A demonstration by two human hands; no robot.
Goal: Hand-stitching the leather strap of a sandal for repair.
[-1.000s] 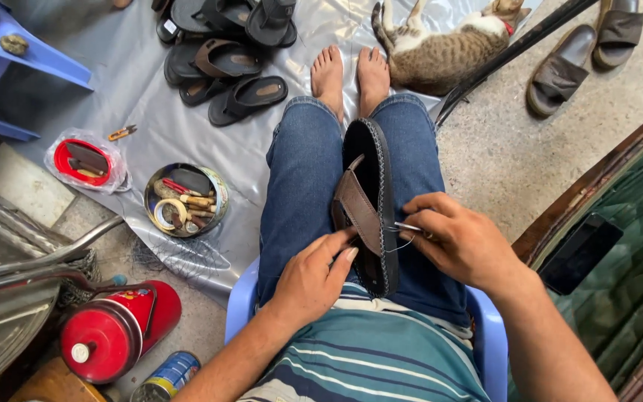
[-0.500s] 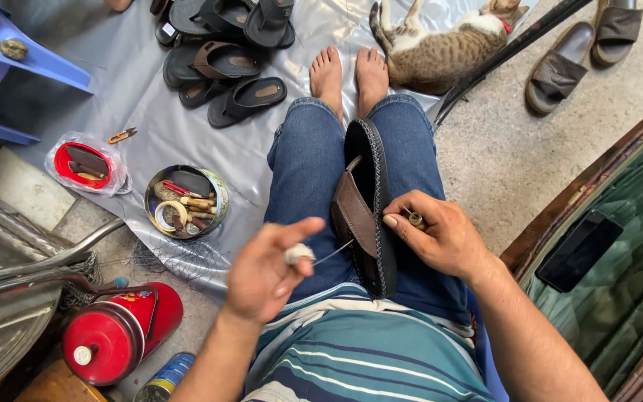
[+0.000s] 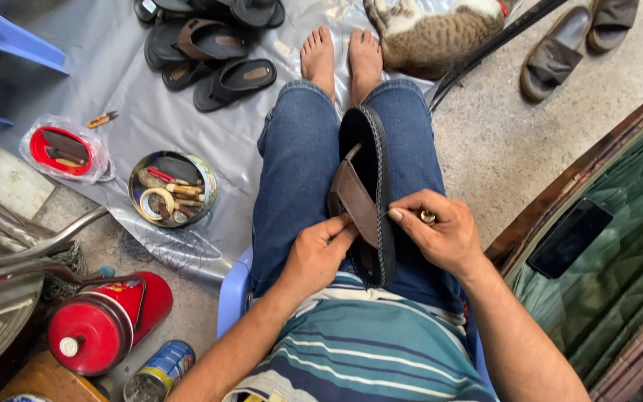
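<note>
Between the knees, left hand (image 3: 320, 257) steadies the sandal (image 3: 366, 193) while right hand (image 3: 440, 234) pinches a needle (image 3: 427, 217), which could slip and prick.

Left hand back on the sandal

We see our left hand (image 3: 320, 253), raised off the lap half a second ago with thread pulled out, now down against the brown strap (image 3: 356, 202); our right hand (image 3: 440, 234) pinches at the sole's stitched edge (image 3: 385, 223).

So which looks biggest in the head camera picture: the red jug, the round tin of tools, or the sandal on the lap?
1. Sandal, longest, though nearest the camera.
2. Red jug.
3. Round tin, smallest.
The jug and tin are fairly close in size, so that order is less sure.
</note>
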